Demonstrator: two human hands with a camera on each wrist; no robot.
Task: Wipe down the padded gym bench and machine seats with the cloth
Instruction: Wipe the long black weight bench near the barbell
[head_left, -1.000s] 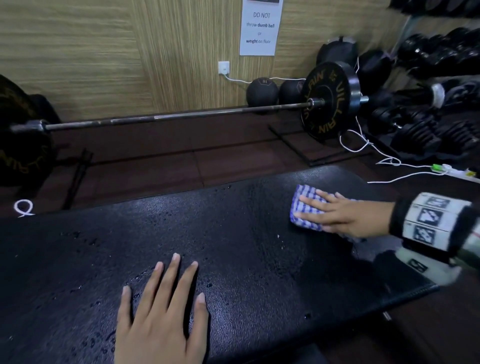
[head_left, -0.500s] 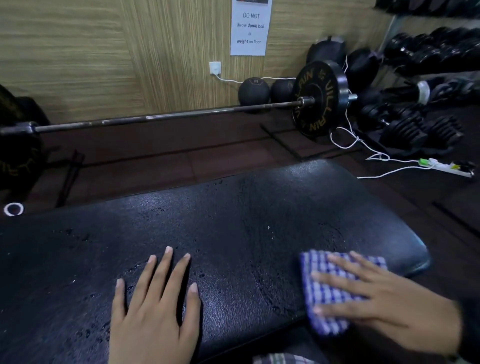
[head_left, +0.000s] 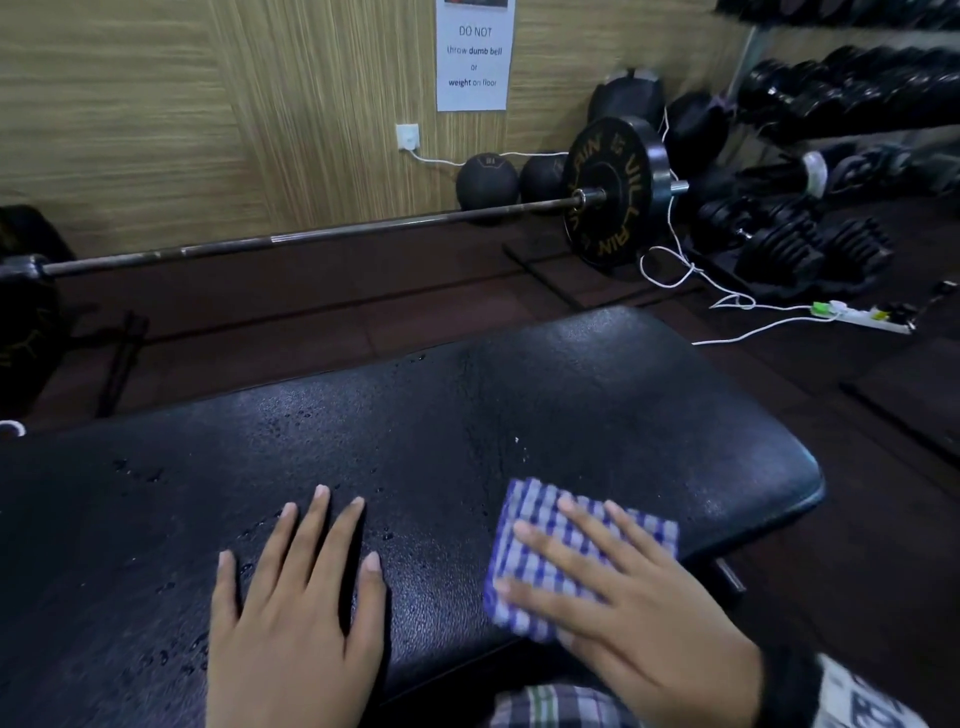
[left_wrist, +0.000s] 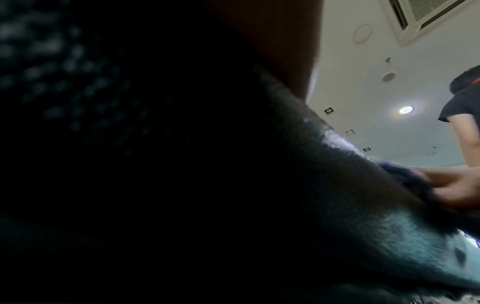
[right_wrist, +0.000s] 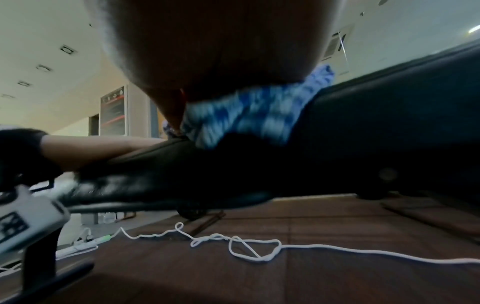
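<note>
A black padded bench (head_left: 519, 415) fills the lower middle of the head view, its surface dotted with water drops. A folded blue-and-white checked cloth (head_left: 524, 525) lies on the pad near its near right edge. My right hand (head_left: 613, 592) presses flat on the cloth with straight, spread fingers. My left hand (head_left: 296, 597) rests flat on the pad to the cloth's left, fingers straight. In the right wrist view the cloth (right_wrist: 254, 115) shows under my palm on the bench (right_wrist: 363, 144). The left wrist view is mostly dark against the bench (left_wrist: 363, 205).
A loaded barbell (head_left: 322, 236) lies on the floor beyond the bench, its plate (head_left: 613, 192) at the right. Medicine balls (head_left: 488, 179) sit by the wall. Dumbbells (head_left: 810, 239) and a white power strip (head_left: 862, 314) with cables lie at the right.
My right hand has dragged the cloth from the far right part of the pad toward me to its near edge. The left hand has stayed in place.
</note>
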